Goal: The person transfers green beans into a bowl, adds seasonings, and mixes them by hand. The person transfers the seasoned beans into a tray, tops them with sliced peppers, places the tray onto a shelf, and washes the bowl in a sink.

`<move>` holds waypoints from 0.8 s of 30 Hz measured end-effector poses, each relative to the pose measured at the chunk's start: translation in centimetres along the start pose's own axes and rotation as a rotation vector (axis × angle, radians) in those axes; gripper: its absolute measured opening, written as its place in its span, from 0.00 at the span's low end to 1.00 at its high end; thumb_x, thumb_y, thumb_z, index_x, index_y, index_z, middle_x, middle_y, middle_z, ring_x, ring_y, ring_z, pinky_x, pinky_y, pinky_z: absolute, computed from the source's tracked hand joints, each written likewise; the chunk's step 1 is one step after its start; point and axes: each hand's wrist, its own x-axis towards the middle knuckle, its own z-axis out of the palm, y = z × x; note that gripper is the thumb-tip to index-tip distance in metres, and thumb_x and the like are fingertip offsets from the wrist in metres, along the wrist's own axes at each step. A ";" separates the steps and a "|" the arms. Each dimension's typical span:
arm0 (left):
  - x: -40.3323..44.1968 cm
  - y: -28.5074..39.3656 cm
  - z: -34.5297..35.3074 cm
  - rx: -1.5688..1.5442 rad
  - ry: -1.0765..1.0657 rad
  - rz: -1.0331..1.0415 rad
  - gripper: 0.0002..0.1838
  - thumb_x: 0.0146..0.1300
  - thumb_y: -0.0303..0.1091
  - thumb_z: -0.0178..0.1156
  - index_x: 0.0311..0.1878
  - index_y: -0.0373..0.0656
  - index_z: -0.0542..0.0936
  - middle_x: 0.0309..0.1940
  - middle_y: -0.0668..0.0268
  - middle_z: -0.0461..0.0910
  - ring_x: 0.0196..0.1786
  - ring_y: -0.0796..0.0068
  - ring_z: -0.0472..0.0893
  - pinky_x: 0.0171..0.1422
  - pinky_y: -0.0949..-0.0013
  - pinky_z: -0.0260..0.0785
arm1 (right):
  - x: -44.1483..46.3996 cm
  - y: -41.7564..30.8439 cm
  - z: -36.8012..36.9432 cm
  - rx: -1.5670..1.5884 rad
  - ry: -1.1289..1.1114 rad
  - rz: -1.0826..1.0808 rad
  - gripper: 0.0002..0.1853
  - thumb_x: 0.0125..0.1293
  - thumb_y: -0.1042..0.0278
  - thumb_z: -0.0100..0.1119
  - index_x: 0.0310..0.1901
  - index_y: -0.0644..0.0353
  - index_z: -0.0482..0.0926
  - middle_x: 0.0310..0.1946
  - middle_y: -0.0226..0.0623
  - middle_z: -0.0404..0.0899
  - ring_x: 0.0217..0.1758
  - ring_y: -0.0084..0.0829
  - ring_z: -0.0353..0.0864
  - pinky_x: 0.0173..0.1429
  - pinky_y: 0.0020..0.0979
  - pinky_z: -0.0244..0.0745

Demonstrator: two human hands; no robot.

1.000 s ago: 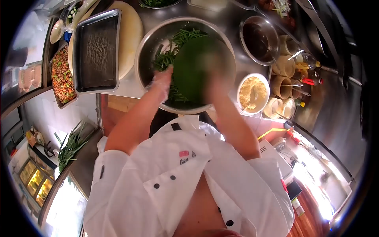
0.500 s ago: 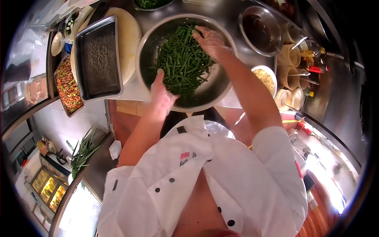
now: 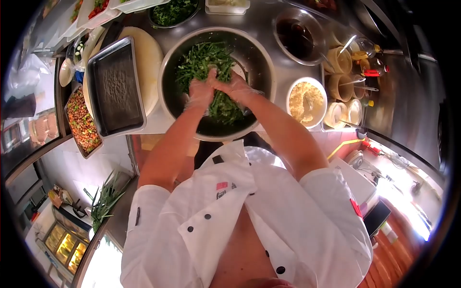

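A large steel bowl holds cut green beans, heaped toward its far left side and down its middle. My left hand, in a clear plastic glove, is in the bowl with its fingers closed into the beans. Beside it, my right hand, gloved too, reaches in from the right, its fingers wrapped round beans. The two hands meet at the thumbs. Their fingertips are partly hidden among the beans.
An empty black-based tray lies on a round board at left, beside a tray of diced vegetables. At right are a bowl of pale chopped food, a bowl of dark liquid, seasoning pots and bottles.
My right hand has moved down and left from the bowl's far side, and my left hand has moved inward and up. Both have closed on beans, and the heap has narrowed.
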 end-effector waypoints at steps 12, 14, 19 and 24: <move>2.5 0.4 -3.9 -0.262 -0.245 0.021 0.55 0.64 0.58 0.68 0.85 0.49 0.49 0.80 0.47 0.60 0.79 0.51 0.64 0.79 0.57 0.58 | 4.2 0.4 -0.8 0.337 0.243 0.246 0.54 0.58 0.19 0.63 0.77 0.51 0.69 0.82 0.54 0.54 0.82 0.52 0.59 0.80 0.55 0.59; 4.0 -0.5 0.0 -0.144 -0.128 -0.050 0.54 0.67 0.66 0.61 0.84 0.43 0.51 0.79 0.44 0.61 0.81 0.49 0.63 0.80 0.56 0.58 | 4.4 -0.6 0.8 0.272 0.153 0.327 0.63 0.53 0.17 0.66 0.81 0.54 0.57 0.82 0.53 0.53 0.83 0.53 0.57 0.79 0.56 0.58; 6.5 -3.0 2.2 0.220 -0.038 0.218 0.41 0.77 0.60 0.46 0.81 0.38 0.57 0.74 0.40 0.68 0.72 0.36 0.70 0.76 0.50 0.64 | 3.4 0.7 3.0 0.149 0.312 0.243 0.63 0.52 0.20 0.69 0.74 0.72 0.66 0.74 0.56 0.68 0.76 0.44 0.69 0.73 0.39 0.70; 5.4 0.1 -3.8 0.388 -0.149 0.407 0.26 0.81 0.48 0.48 0.73 0.41 0.71 0.67 0.39 0.74 0.69 0.40 0.74 0.72 0.55 0.68 | 2.2 -0.3 -1.8 -0.237 0.194 0.061 0.58 0.57 0.20 0.66 0.69 0.72 0.71 0.53 0.61 0.83 0.61 0.46 0.83 0.69 0.42 0.74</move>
